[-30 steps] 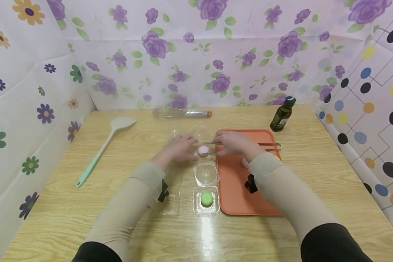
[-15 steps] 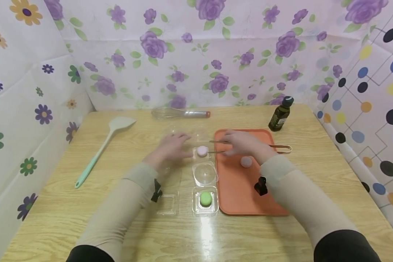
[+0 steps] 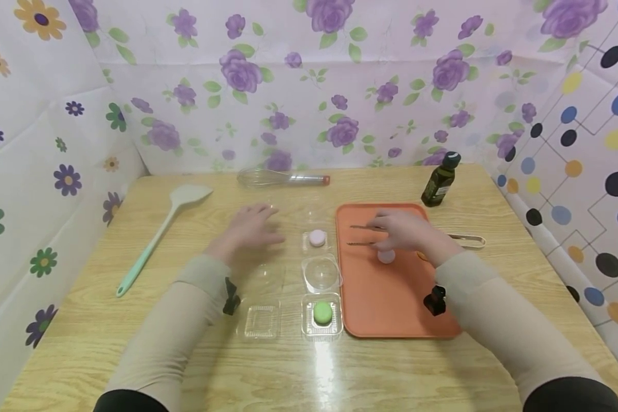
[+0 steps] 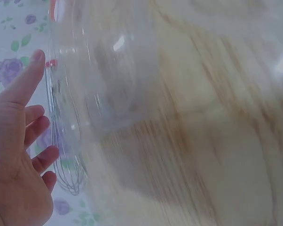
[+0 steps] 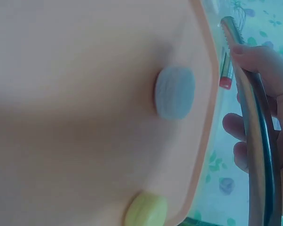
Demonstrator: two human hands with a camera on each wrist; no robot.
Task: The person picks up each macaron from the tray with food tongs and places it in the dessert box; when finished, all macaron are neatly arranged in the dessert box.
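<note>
My right hand [image 3: 405, 230] grips metal tongs [image 3: 466, 240] over the orange tray [image 3: 391, 312], their jaws spread with nothing between them. Under that hand, a pale macaron [image 3: 386, 256] lies on the tray; a yellow macaron [image 5: 147, 210] shows farther along in the right wrist view, mostly hidden in the head view. My left hand [image 3: 249, 229] hovers over the table with loose fingers, holding nothing. Between the hands, a pink macaron [image 3: 317, 238] sits in an opened clear plastic box. Nearer me, a green macaron [image 3: 323, 313] sits in another, its domed lid [image 3: 321, 273] folded back.
Another clear box [image 3: 261, 321] stands opened at the left with no macaron in it. A whisk [image 3: 283, 178] lies along the back, and a white-headed spatula [image 3: 157, 237] at the left. A dark bottle [image 3: 440, 180] stands behind the tray.
My right hand has drawn the tongs rightward, away from the pink macaron, which stays in its box. My left hand has moved left, away from that box.
</note>
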